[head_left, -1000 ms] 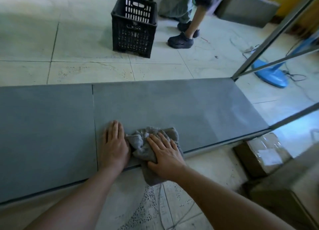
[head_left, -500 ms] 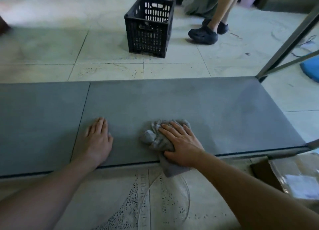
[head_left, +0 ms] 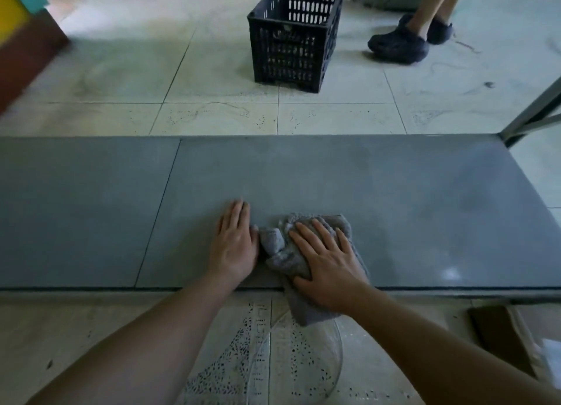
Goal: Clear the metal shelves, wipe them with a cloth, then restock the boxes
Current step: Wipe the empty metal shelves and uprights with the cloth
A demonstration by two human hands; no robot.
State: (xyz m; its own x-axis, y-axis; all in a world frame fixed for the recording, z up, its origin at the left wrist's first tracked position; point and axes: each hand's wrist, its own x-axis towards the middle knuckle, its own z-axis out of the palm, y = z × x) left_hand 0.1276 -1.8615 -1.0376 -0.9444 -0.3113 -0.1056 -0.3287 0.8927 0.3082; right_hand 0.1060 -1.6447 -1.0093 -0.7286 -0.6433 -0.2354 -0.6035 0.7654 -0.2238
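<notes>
Head view: the right hand (head_left: 329, 266), fingers flat, presses the cloth (head_left: 274, 246) onto the shelf (head_left: 409, 204) near its front edge. The cloth has swept back left and now touches the flat, empty left hand (head_left: 235, 246). Wiping is under way; restocking has not begun.

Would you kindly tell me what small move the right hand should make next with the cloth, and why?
Probably slide the cloth rightward along the shelf. The right hand presses flat on it at the near edge, with one end hanging over. The left hand lies flat just left of the cloth, and the shelf's right stretch is bare.
</notes>
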